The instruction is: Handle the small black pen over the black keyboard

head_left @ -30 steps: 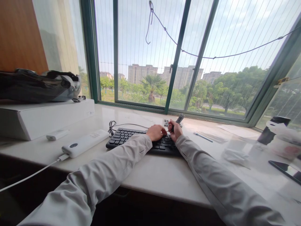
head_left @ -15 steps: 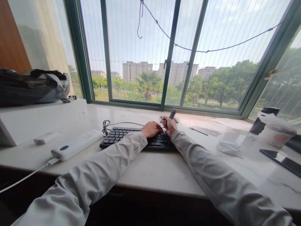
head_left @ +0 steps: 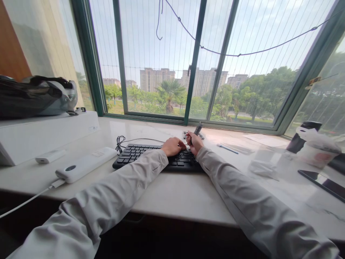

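A: Right hand, centre of frame: fingers closed round one dark tool, upper end projecting.
B: Left hand?
A: Just beside it, fingers curled down at the keys; whether they pinch anything, cannot tell.
B: Keyboard?
A: Black, centre of frame, beneath both hands. Probably light and stiff, small keys fragile; best gripped by its end edges. Tool: presumably light, held mid-length.
B: Outlying items?
A: Small dark pieces, behind right hand; pen, right of centre; white power bank, left of frame.

black keyboard | lying flat | dark slim tool | tilted, partly hidden
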A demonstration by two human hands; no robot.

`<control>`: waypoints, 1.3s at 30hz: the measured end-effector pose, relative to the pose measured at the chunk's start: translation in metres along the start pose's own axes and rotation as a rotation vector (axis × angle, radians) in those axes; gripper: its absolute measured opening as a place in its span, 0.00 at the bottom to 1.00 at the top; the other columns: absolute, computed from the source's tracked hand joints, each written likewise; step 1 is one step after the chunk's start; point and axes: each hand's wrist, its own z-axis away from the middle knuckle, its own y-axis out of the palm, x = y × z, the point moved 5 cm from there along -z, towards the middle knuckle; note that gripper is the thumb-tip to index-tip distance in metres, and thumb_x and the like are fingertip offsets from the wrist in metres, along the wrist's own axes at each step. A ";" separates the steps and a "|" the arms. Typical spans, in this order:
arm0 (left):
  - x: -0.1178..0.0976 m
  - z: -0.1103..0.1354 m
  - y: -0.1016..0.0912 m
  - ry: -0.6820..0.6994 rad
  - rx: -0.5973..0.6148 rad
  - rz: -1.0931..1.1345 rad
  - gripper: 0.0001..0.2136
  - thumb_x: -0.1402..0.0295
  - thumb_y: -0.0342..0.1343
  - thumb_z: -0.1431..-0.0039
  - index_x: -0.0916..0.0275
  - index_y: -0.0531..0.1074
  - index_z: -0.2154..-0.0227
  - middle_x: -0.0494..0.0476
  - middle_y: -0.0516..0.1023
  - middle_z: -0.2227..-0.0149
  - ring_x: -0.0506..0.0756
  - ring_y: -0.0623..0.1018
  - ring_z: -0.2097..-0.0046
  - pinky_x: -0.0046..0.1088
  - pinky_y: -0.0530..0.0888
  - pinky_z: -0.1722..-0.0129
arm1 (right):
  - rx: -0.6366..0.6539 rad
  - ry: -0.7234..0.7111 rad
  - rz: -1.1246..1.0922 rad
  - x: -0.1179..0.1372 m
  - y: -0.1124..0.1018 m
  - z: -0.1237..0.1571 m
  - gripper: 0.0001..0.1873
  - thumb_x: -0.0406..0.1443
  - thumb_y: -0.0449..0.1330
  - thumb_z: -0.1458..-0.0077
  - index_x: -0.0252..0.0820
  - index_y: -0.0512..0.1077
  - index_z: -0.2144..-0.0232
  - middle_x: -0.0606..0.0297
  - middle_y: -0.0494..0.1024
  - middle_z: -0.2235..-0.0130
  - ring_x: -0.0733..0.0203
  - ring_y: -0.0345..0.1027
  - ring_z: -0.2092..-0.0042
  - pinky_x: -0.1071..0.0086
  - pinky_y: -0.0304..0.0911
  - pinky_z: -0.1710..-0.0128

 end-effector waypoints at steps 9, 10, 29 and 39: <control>-0.002 0.001 0.000 -0.003 0.012 0.016 0.12 0.60 0.56 0.48 0.55 0.80 0.64 0.52 0.81 0.62 0.55 0.77 0.57 0.26 0.70 0.54 | 0.013 0.068 0.007 0.000 -0.003 -0.004 0.11 0.31 0.56 0.44 0.40 0.61 0.78 0.75 0.58 0.85 0.74 0.47 0.85 0.78 0.46 0.88; -0.002 0.001 0.000 -0.003 0.013 0.018 0.12 0.61 0.56 0.48 0.55 0.80 0.64 0.52 0.81 0.62 0.55 0.77 0.57 0.26 0.70 0.54 | 0.015 0.063 -0.007 0.001 -0.003 -0.003 0.11 0.31 0.56 0.44 0.40 0.61 0.78 0.74 0.59 0.84 0.74 0.47 0.85 0.78 0.47 0.88; -0.002 0.002 -0.001 -0.029 0.024 0.049 0.11 0.61 0.56 0.48 0.52 0.80 0.63 0.49 0.81 0.61 0.53 0.77 0.56 0.24 0.70 0.53 | 0.038 0.045 -0.162 0.000 -0.004 -0.001 0.14 0.35 0.55 0.41 0.39 0.63 0.78 0.77 0.54 0.86 0.75 0.48 0.85 0.80 0.46 0.87; 0.002 -0.001 0.002 -0.048 0.059 0.035 0.14 0.57 0.55 0.46 0.53 0.79 0.61 0.51 0.81 0.59 0.54 0.77 0.56 0.25 0.70 0.54 | 0.076 -0.032 -0.163 0.002 0.001 0.002 0.13 0.35 0.58 0.44 0.40 0.63 0.79 0.77 0.54 0.86 0.74 0.48 0.84 0.79 0.47 0.86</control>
